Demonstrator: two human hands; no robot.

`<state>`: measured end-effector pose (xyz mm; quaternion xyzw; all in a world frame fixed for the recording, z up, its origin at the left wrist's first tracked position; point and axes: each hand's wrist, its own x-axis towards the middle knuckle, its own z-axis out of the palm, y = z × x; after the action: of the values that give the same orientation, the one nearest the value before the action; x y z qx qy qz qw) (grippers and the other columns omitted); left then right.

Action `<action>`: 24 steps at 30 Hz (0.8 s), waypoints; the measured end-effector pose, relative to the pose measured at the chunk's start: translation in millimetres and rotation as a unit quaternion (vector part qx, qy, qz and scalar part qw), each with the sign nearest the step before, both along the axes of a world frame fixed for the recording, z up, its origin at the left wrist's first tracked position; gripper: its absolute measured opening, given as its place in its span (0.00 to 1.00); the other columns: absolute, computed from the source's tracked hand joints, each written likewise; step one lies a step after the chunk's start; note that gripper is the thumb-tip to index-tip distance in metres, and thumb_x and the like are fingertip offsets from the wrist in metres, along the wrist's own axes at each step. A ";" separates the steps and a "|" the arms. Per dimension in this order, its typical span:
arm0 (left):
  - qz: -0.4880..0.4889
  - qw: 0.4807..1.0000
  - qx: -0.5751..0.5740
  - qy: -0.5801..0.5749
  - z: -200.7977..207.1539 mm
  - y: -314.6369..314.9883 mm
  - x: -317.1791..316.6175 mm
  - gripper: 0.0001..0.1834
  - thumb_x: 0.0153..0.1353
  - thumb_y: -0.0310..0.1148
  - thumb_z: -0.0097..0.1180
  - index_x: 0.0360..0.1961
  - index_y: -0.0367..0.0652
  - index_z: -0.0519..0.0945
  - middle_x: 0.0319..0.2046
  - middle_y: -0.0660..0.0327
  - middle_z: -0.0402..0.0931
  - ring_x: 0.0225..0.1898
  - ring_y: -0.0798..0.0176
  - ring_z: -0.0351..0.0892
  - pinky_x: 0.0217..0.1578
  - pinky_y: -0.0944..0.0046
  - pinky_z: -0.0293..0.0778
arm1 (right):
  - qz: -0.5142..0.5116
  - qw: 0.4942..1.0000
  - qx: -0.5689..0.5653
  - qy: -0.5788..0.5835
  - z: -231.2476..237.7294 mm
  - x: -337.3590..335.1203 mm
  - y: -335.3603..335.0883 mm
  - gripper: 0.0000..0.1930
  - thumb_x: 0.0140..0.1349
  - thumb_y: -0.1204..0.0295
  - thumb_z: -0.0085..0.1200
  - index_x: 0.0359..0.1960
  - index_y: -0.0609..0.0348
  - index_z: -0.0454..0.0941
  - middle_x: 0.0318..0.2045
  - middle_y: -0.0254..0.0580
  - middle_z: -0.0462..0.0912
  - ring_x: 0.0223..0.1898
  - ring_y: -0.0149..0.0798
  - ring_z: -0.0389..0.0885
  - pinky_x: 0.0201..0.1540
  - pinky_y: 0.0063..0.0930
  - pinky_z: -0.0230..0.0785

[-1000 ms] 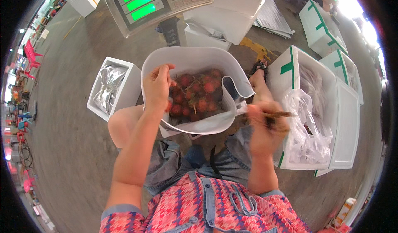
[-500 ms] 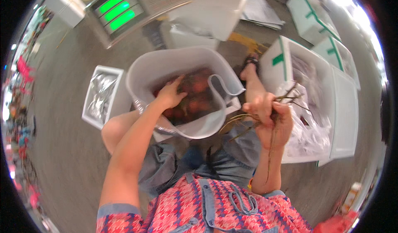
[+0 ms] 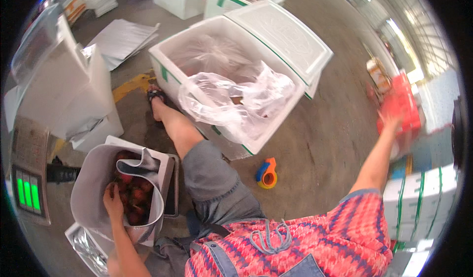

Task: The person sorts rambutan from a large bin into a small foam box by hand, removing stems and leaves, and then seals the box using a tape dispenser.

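My left hand [image 3: 114, 201] reaches into a translucent white plastic liner [image 3: 88, 178] at the lower left. Its fingers are slightly bent and apart, resting against round dark red fruits [image 3: 137, 203] that look like lychees. The liner stands in a white foam box [image 3: 114, 140], its rim folded over in a curl. Far out to the right, my right hand [image 3: 391, 117] is stretched toward a red crate-like container [image 3: 406, 97]. Motion smears its fingers, so I cannot make out twigs in it.
A large white foam box [image 3: 197, 33] holding clear plastic bags [image 3: 241, 97] stands ahead, its lid [image 3: 281, 35] beside it. An orange and blue tape dispenser [image 3: 266, 173] lies on the floor. A scale with a green display [image 3: 28, 191] is at far left; stacked white boxes [image 3: 419, 203] stand right.
The view has swung to the right. My right hand, which held thin brown twigs over my lap, has moved far out to the right. My left hand stays among the fruits.
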<state>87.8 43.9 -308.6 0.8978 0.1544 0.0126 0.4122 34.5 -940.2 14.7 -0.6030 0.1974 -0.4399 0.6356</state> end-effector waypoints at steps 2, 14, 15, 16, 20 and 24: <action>0.074 0.993 -0.087 -0.015 7.2 10.5 -4.5 0.19 0.68 0.37 0.52 0.50 0.29 0.76 0.43 0.50 0.80 0.45 0.56 0.78 0.50 0.60 0.72 | -0.244 0.960 0.141 -0.007 -18.3 3.2 16.9 0.35 0.63 0.44 0.50 0.65 0.49 0.61 0.64 0.45 0.67 0.62 0.51 0.68 0.57 0.69 0.63; 0.149 0.982 -0.107 -0.035 116.4 -5.8 -48.2 0.12 0.67 0.32 0.55 0.40 0.32 0.82 0.29 0.60 0.81 0.26 0.73 0.77 0.29 0.71 0.72 | 0.501 0.806 -0.233 0.211 -123.8 168.2 493.2 0.12 0.71 0.69 0.47 0.44 0.65 0.78 0.29 0.34 0.78 0.32 0.28 0.76 0.40 0.23 0.69; 0.155 0.983 -0.098 -0.018 123.1 -7.7 -49.7 0.12 0.66 0.32 0.56 0.40 0.33 0.83 0.28 0.60 0.81 0.25 0.73 0.76 0.28 0.71 0.71 | 0.539 0.782 -0.251 0.187 -124.5 168.9 528.6 0.09 0.69 0.73 0.49 0.41 0.65 0.79 0.28 0.35 0.79 0.31 0.28 0.76 0.38 0.23 0.68; 0.158 0.983 -0.092 0.002 135.8 -14.0 -47.6 0.11 0.66 0.32 0.56 0.40 0.33 0.83 0.28 0.60 0.81 0.24 0.73 0.76 0.27 0.71 0.71 | 0.583 0.760 -0.222 0.179 -121.4 163.9 561.8 0.07 0.67 0.76 0.52 0.42 0.63 0.80 0.32 0.34 0.82 0.34 0.27 0.79 0.40 0.22 0.71; 0.086 0.996 -0.009 -0.027 151.9 -21.3 -42.5 0.10 0.64 0.30 0.59 0.43 0.37 0.84 0.29 0.62 0.80 0.25 0.73 0.74 0.28 0.70 0.70 | 0.750 0.593 -0.272 0.112 -124.7 149.7 686.9 0.10 0.60 0.75 0.60 0.43 0.64 0.81 0.37 0.40 0.84 0.38 0.30 0.81 0.43 0.24 0.72; 0.071 0.989 -0.108 -0.071 152.9 -6.6 -39.7 0.11 0.59 0.26 0.61 0.44 0.40 0.84 0.33 0.62 0.78 0.31 0.70 0.74 0.33 0.68 0.70 | 0.748 0.573 -0.326 0.082 -161.4 145.1 773.1 0.16 0.57 0.79 0.54 0.48 0.61 0.74 0.40 0.47 0.77 0.37 0.45 0.80 0.43 0.34 0.73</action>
<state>48.0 37.3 -155.8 0.8319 0.1883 0.0889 0.5144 179.6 -167.0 -146.7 -0.7358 -0.4292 0.2084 0.4805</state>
